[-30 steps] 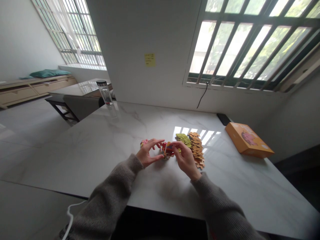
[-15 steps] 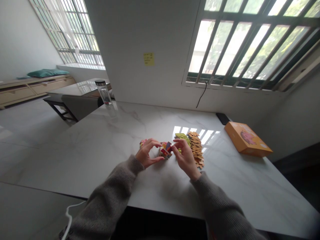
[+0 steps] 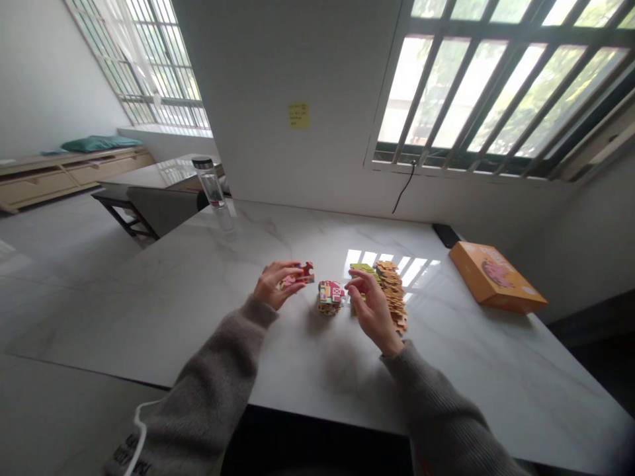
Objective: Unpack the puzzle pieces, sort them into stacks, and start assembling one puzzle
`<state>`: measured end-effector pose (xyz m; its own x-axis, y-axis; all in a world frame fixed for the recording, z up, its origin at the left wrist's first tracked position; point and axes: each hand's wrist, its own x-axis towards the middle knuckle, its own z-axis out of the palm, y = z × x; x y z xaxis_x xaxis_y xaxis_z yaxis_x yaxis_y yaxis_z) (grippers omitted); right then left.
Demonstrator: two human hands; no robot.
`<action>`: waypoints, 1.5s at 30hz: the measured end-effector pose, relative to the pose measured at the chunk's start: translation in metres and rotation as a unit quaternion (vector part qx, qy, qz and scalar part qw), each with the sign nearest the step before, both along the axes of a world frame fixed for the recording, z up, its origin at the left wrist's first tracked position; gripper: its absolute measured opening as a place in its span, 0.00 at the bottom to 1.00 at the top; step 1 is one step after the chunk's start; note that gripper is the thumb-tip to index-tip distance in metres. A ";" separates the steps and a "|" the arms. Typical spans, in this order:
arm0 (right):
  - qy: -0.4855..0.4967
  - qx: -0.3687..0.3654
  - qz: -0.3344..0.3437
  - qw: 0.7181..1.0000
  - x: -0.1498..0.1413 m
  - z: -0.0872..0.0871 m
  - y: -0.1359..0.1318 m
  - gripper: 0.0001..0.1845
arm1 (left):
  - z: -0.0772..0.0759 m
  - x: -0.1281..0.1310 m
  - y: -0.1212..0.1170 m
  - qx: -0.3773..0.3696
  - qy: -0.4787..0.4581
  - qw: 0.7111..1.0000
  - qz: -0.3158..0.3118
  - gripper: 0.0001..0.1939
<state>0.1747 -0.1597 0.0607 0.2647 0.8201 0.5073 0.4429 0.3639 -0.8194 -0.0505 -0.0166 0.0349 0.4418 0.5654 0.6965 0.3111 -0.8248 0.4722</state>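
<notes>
My left hand pinches a red and pink jigsaw piece above the white marble table. A small stack of multicoloured jigsaw pieces stands alone between my hands, touched by neither. My right hand is open, its fingers apart, just right of that stack. Its fingertips are close to a yellow-green stack of pieces. An orange-brown row of stacked pieces lies just beyond my right hand, partly hidden by it.
An orange puzzle box lies at the table's right, with a dark phone behind it. A glass bottle with a dark lid stands beyond the far left corner. A white cable hangs by my left sleeve.
My left hand has moved left, away from the multicoloured stack, with a piece in its fingers. My right hand has let go of the stack and opened.
</notes>
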 end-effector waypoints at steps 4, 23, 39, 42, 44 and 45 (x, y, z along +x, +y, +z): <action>-0.056 0.001 -0.003 0.998 0.006 -0.003 0.001 0.12 | -0.015 -0.020 0.035 -0.032 0.097 0.994 0.036 0.14; -0.246 -0.023 0.045 0.968 0.016 -0.023 0.007 0.22 | -0.045 -0.032 0.057 -0.088 0.243 0.966 0.009 0.18; -0.194 0.043 0.061 0.978 0.011 -0.009 0.001 0.26 | 0.012 0.024 -0.033 0.026 0.024 0.988 -0.153 0.23; -0.149 0.033 0.082 0.985 0.008 -0.010 0.001 0.24 | 0.011 0.024 -0.035 0.018 0.007 0.990 -0.138 0.18; -0.086 0.023 0.096 0.991 0.003 -0.010 0.000 0.22 | 0.009 0.025 -0.037 0.027 -0.012 0.994 -0.106 0.17; -0.053 0.016 0.101 0.993 0.000 -0.009 0.000 0.21 | 0.008 0.027 -0.038 0.039 -0.022 0.995 -0.089 0.18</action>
<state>0.1745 -0.1595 0.0515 0.0412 0.8338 0.5506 0.4411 0.4792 -0.7588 -0.0235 -0.0542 0.0425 0.4976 0.4246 0.7564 0.1369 -0.8995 0.4149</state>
